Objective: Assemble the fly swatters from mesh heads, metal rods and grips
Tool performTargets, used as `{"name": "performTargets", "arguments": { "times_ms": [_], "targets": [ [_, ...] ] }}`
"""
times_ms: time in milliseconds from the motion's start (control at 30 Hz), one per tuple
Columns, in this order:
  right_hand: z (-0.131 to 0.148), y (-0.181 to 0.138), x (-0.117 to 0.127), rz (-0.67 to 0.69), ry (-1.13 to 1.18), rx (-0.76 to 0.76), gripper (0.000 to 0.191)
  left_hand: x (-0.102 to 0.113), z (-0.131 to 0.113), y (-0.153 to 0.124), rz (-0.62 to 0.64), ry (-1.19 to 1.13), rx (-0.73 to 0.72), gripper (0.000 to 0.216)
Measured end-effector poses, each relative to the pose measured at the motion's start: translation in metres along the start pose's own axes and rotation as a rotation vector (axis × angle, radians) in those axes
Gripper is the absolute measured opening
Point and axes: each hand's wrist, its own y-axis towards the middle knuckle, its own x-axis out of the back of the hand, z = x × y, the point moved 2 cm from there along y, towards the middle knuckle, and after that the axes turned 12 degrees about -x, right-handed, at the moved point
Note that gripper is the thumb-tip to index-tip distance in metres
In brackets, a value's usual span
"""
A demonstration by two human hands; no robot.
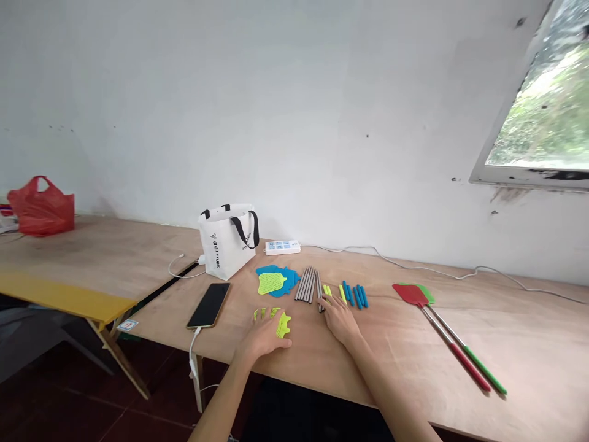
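My left hand (268,336) lies over a yellow-green fly swatter head (283,325), fingers spread, covering much of it. Just behind it, another yellow-green swatter head (270,283) rests on top of blue swatter heads (289,280). My right hand (339,318) reaches to the near end of the grey metal rods (305,285), its fingers stretched out and touching the rightmost ones. Right of these rods are short yellow-green handle tubes (343,294), partly behind my right fingers, and several blue handle tubes (358,295).
A red swatter (411,294) and a green swatter (483,367) lie at right. A phone (210,305) on a cable, a white bag (226,245) and a power strip (282,247) are at left and back. A red plastic bag (43,207) stands on the neighbouring table.
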Motion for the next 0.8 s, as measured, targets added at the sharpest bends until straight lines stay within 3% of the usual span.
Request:
{"name": "performTargets", "arguments": {
  "times_ms": [67,167,267,333,467,567,700,800],
  "targets": [
    [0.002,-0.012,0.0,-0.003,-0.011,-0.026,0.054,-0.001,-0.002,0.002,-0.04,-0.01,-0.017,0.091],
    [0.005,-0.037,0.004,-0.008,-0.012,-0.038,0.056,-0.007,-0.014,0.007,-0.174,-0.023,-0.086,0.074],
    [0.009,-0.069,0.013,-0.031,0.018,-0.031,0.061,-0.019,-0.037,0.014,-0.365,-0.034,-0.246,0.049],
    [0.012,-0.094,0.022,-0.037,0.059,-0.025,0.063,-0.031,-0.054,0.018,-0.436,-0.058,-0.39,0.045],
    [0.006,-0.144,0.039,0.025,0.193,-0.041,0.07,-0.057,-0.079,0.022,-0.352,-0.052,-0.649,0.063],
    [-0.011,-0.167,0.051,0.109,0.364,-0.094,0.065,-0.065,-0.084,0.021,-0.312,-0.026,-0.72,0.05],
    [-0.038,-0.166,0.068,0.218,0.592,-0.217,0.054,-0.062,-0.086,0.017,-0.308,-0.076,-0.746,0.026],
    [-0.048,-0.147,0.076,0.21,0.703,-0.345,0.039,-0.057,-0.088,0.015,-0.311,-0.096,-0.709,0.022]
  ]
}}
